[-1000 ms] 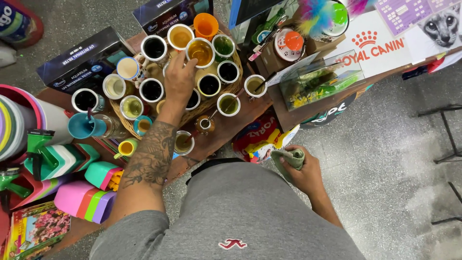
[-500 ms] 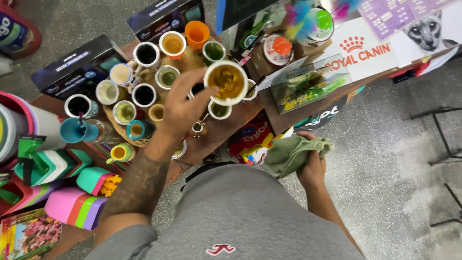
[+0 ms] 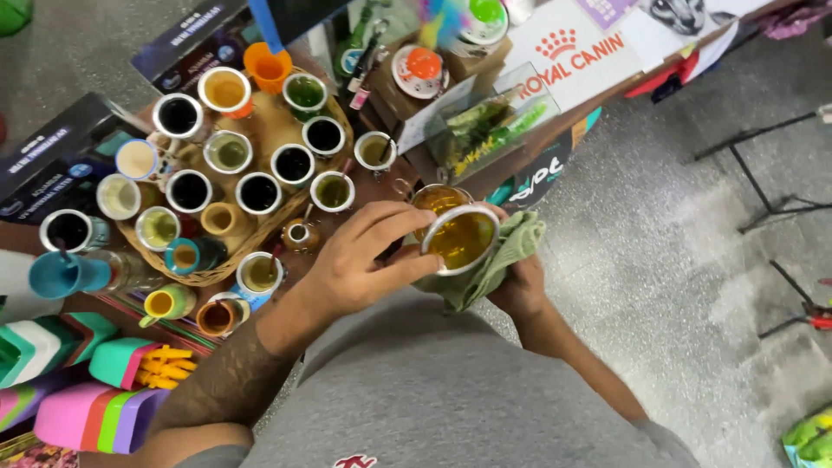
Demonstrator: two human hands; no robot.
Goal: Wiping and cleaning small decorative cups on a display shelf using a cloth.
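Observation:
My left hand [image 3: 364,260] grips a round cup [image 3: 459,236] with a metal rim and amber inside, held just off the table's edge in front of my body. My right hand [image 3: 518,286] holds a pale green cloth [image 3: 511,251] bunched under and against the cup's right side. Both hands meet at the cup. A wicker tray [image 3: 260,130] of several similar metal-rimmed cups stands on the table to the left of my hands.
More cups and small mugs [image 3: 169,303] stand around the tray. Dark boxes [image 3: 52,165] lie at the far left, coloured plastic items [image 3: 95,416] at the lower left. A clear box [image 3: 494,130] and a white sign [image 3: 589,52] stand beyond the hands. Grey floor [image 3: 693,260] stretches right.
My left hand picked a cup off the tray and carried it right and toward my body. My right hand rose with the cloth and now meets the cup.

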